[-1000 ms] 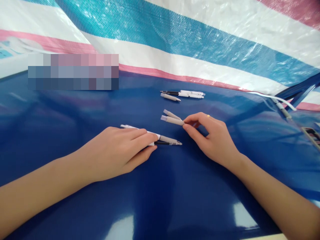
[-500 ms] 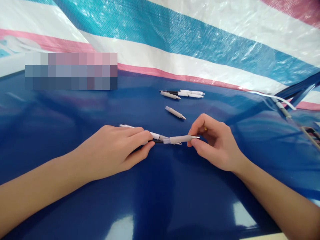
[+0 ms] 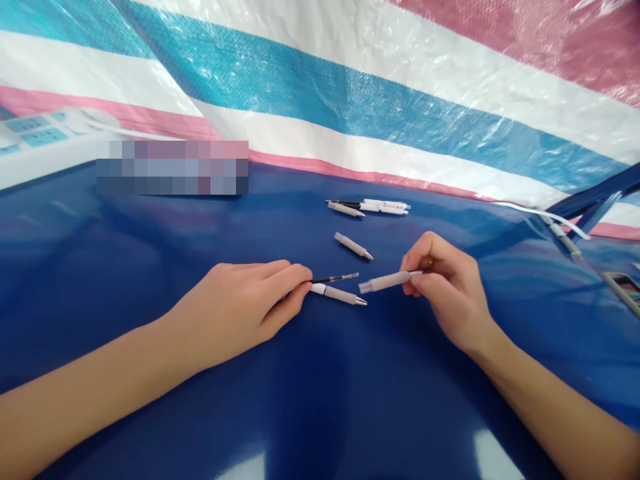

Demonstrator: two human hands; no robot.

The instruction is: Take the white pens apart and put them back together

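No readable text, label, brand, number or sign anywhere in the frame. At upper left, a pixelated patch (image 3: pixel 173 167) across the far edge of the blue glossy surface (image 3: pixel 150 267), and just beside it a white power strip (image 3: pixel 43 137) without any legible marking. On the pens (image 3: pixel 385 207) near the middle, any print too small to make out.

The left hand (image 3: pixel 240 303) pinches a thin black pen refill (image 3: pixel 336 278) at one end, with a white-and-grey pen barrel (image 3: pixel 337 294) lying just beside the fingertips on the glossy blue worktop (image 3: pixel 150 400). The right hand (image 3: pixel 450 297) holds a grey pen barrel (image 3: pixel 387 282) by its tip end. Another grey barrel (image 3: pixel 353 246) lies alone between the hands and the far edge, where white pens (image 3: pixel 385 207) sit grouped below a striped tarpaulin (image 3: pixel 350 113)
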